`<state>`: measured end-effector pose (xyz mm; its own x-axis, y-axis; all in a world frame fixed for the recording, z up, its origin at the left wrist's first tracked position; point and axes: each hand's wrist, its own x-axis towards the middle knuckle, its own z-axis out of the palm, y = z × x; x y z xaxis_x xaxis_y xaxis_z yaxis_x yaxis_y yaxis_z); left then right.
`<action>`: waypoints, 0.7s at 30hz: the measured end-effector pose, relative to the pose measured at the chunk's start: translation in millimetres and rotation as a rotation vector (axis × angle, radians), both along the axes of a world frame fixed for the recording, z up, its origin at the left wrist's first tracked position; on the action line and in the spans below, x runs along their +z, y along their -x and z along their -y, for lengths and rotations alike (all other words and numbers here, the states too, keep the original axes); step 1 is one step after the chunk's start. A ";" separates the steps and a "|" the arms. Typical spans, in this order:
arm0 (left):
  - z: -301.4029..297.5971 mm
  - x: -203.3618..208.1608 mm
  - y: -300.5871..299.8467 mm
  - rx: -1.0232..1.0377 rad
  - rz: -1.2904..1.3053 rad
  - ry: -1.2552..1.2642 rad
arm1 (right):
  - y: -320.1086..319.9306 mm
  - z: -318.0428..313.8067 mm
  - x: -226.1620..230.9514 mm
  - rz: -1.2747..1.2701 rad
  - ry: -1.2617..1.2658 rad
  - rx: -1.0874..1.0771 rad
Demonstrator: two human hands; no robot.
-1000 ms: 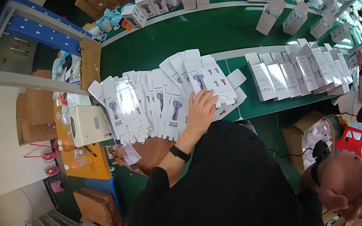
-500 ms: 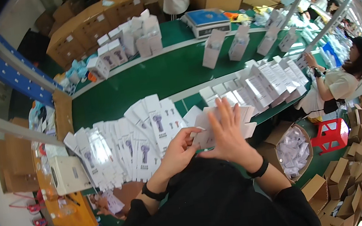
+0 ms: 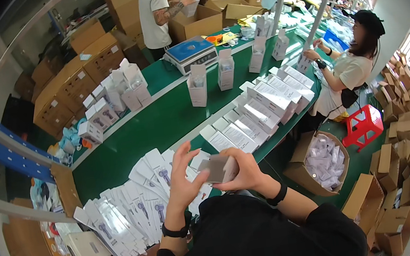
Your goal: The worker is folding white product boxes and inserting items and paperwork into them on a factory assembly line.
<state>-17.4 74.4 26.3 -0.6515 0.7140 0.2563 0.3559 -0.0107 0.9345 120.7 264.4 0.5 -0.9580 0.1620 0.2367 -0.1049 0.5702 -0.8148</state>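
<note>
White carton (image 3: 229,171), folded into a box, is held just in front of the person's body, pinched between the thumb and fingers of the right hand (image 3: 251,173), while the left hand (image 3: 181,186) has its fingers spread at the box's left side, whether touching I cannot tell. Just beyond, on the green worktop (image 3: 194,144), flattened cartons (image 3: 142,205) fan out to the left and standing cartons (image 3: 260,112) crowd to the right. Farther off sits a blue-topped scale (image 3: 190,51).
</note>
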 end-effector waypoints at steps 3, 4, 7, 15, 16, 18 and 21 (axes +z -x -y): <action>-15.1 -18.6 -2.3 -0.063 -0.067 -0.363 | 9.9 0.1 20.7 -0.244 0.173 -0.097; -21.0 -25.7 -4.7 -0.110 0.050 -0.371 | 14.6 -2.2 28.6 -0.288 0.193 -0.094; -30.4 -21.9 -5.6 -0.159 -0.058 -0.340 | 16.7 0.1 47.5 -0.378 0.227 -0.100; -47.9 -1.0 -25.4 -0.206 0.420 -0.535 | 5.0 27.0 49.6 -0.280 0.393 -0.346; -52.3 0.3 -24.4 -0.167 0.627 -0.380 | 8.4 25.1 47.4 -0.298 0.353 -0.362; -54.5 0.4 -24.4 -0.123 0.831 -0.218 | 14.3 22.7 45.3 -0.334 0.272 -0.389; -52.9 0.2 -26.6 -0.196 0.663 -0.155 | 12.6 29.0 45.3 -0.283 0.245 -0.401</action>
